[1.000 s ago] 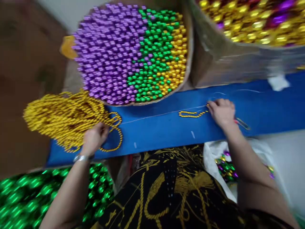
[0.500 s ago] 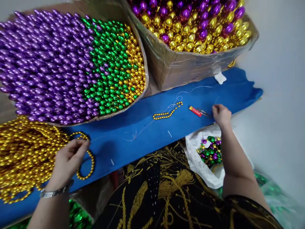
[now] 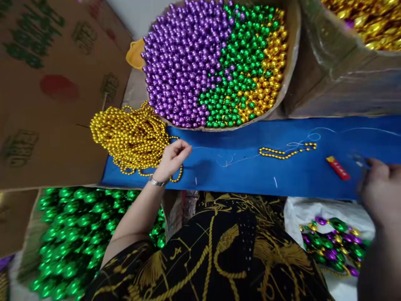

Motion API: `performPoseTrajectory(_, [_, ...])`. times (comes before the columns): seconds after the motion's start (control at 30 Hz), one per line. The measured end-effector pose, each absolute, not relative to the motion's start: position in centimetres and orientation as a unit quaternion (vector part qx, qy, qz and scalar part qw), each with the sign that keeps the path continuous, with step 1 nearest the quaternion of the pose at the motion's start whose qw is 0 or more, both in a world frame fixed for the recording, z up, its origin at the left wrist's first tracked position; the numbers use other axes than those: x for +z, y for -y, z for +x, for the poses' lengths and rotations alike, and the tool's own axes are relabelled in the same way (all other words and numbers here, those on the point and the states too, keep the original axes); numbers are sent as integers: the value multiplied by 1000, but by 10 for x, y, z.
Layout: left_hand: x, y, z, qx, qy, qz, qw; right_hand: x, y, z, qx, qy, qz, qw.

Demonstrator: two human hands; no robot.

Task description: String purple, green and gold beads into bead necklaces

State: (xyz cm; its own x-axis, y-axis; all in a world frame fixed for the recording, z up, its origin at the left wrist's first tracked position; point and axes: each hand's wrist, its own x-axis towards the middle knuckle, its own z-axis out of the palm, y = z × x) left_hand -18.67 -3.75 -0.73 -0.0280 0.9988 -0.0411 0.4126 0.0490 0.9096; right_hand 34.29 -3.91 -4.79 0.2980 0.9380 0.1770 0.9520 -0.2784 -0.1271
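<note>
Beside the left hand (image 3: 171, 159), shiny gold bead strands (image 3: 131, 136) lie heaped.

Print on the red tool handle (image 3: 338, 167) and cardboard (image 3: 46, 83) is illegible
</note>
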Motion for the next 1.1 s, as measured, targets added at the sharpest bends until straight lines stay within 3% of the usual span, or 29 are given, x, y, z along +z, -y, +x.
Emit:
performPoseTrajectory(0.13, [-3,41,-185,381,-598,584,395,-24,18,205,137,808,-554,148])
performPoseTrajectory(0.2, [-1,41,-184,381,-595,588,394,-29,10,147,214,840,-486,110])
performPoseTrajectory(0.33, [1,41,-184,381,-587,602,385,-45,3,81,244,855,-456,-27])
performPoseTrajectory(0.47, [7,37,-186,377,-576,630,359,-51,1,66,226,864,-443,-80])
performPoseTrajectory(0.6, [9,27,-195,337,-596,693,226,-56,-7,85,202,858,-471,-21])
performPoseTrajectory(0.7, [-8,15,-203,227,-615,753,59,-63,-10,105,206,856,-474,30])
performPoseTrajectory(0.8, [-36,4,-210,81,-622,779,-9,-72,-6,112,236,872,-428,12])
performPoseTrajectory(0.93, [-61,0,-208,-18,-627,779,8,-81,8,109,263,878,-400,-22])
performPoseTrajectory(1.03, [-54,6,-184,94,-630,768,71,-71,18,107,281,869,-406,-2])
performPoseTrajectory(1.1, [-43,13,-151,227,-575,756,214,-52,25,107,315,856,-407,56])
